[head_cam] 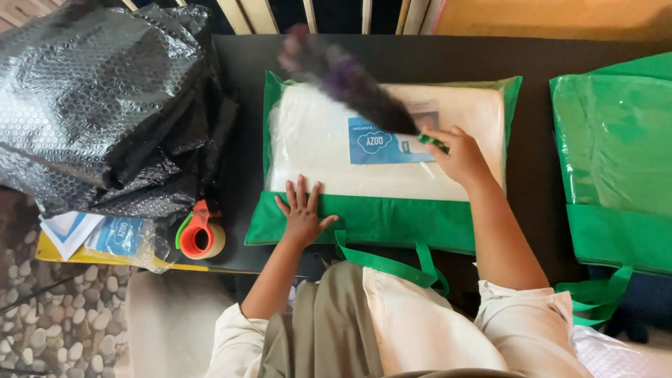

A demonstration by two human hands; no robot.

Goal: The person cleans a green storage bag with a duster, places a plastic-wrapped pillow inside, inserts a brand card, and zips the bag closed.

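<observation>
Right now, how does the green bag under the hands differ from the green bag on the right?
The middle bag lies wholly in view with a white pillow showing through its clear front; the right bag is cut off by the frame, showing only green. The left hand presses the middle bag; nothing touches the right bag. Both have green straps.

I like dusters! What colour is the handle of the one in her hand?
Green; the duster handle shows in the right hand, head view.

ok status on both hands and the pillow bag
Left hand flat on pillow bag green edge. Right hand grips blurred duster over it. Nothing blocking.
</observation>
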